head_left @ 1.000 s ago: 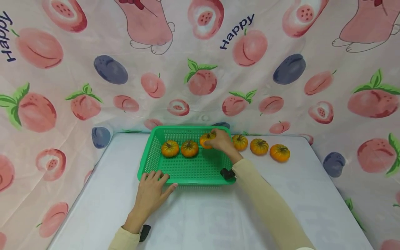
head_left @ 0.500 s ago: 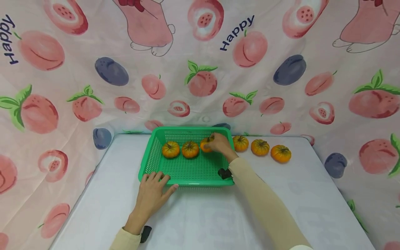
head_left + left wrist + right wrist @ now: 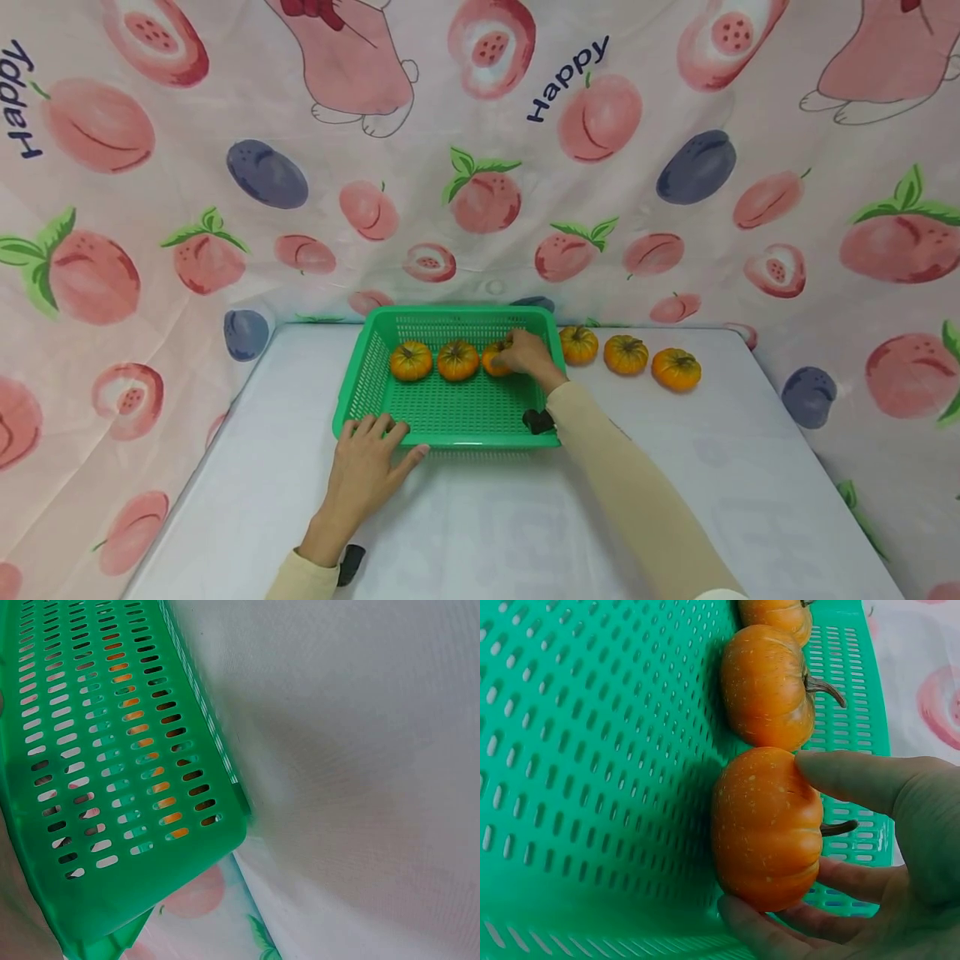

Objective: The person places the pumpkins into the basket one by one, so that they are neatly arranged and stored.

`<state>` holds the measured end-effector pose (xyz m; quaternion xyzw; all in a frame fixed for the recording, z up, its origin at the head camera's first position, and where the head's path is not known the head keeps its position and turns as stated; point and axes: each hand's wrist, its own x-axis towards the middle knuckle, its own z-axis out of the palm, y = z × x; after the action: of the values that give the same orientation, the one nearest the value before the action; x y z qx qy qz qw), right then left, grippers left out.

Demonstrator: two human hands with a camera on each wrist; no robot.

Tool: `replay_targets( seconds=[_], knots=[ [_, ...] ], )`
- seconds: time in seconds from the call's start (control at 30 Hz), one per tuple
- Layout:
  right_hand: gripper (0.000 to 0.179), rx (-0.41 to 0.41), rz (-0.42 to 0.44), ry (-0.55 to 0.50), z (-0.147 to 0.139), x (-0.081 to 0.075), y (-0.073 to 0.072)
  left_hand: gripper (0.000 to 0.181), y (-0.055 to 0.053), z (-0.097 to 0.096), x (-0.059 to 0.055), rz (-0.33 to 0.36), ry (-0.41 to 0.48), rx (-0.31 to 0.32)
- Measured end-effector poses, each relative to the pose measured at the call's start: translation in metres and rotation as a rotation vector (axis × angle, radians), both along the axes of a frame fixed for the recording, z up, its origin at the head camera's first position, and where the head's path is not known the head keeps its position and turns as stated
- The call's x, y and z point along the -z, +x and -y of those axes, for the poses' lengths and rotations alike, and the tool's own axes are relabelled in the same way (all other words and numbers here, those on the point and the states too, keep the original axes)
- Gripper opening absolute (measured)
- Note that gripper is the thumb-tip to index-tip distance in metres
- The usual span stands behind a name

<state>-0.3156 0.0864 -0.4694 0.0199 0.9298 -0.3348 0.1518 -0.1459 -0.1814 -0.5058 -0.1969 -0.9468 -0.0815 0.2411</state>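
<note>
A small orange pumpkin point(image 3: 765, 832) sits low in the green plastic basket point(image 3: 457, 440), at the right end of a row. My right hand point(image 3: 528, 354) grips it, thumb on one side and fingers round the other, with its brown stem pointing toward the palm. Beside it in the basket are a middle pumpkin point(image 3: 457, 361) and a left pumpkin point(image 3: 411, 361). My left hand point(image 3: 366, 471) rests on the basket's near left rim, fingers laid over the edge and thumb spread along the front. Only the basket's slotted wall shows well in the left wrist view.
Just right of the basket, three more pumpkins stand in a row on the white table point(image 3: 480, 533): a near-basket pumpkin point(image 3: 579, 345), a central pumpkin point(image 3: 626, 355) and an outer pumpkin point(image 3: 677, 369). A fruit-printed cloth point(image 3: 450, 108) hangs behind and at both sides.
My right hand has lowered the pumpkin it holds into line with the two others in the basket. The left hand has stayed on the rim.
</note>
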Motion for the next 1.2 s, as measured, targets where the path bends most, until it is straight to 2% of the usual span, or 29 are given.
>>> replay_targets(
  seconds=[0.3, 0.47, 0.63, 0.87, 1.2],
  knots=[
    [0.067, -0.047, -0.022, 0.034, -0.004, 0.003, -0.001, 0.041, 0.0, -0.001, 0.001, -0.003, 0.004, 0.0],
    [0.066, -0.048, -0.035, 0.012, -0.004, 0.001, 0.003, 0.041, 0.001, -0.001, 0.003, -0.003, 0.006, -0.002],
    [0.065, -0.07, -0.088, 0.01, -0.005, -0.003, 0.006, 0.041, 0.001, -0.001, 0.005, -0.005, 0.004, 0.0],
    [0.068, -0.107, -0.152, -0.036, -0.007, -0.022, 0.012, 0.042, 0.002, -0.001, 0.005, 0.015, 0.0, -0.012],
    [0.067, -0.142, -0.195, -0.058, -0.009, -0.055, 0.027, 0.042, 0.0, 0.0, 0.005, -0.005, 0.002, -0.01]
  ],
)
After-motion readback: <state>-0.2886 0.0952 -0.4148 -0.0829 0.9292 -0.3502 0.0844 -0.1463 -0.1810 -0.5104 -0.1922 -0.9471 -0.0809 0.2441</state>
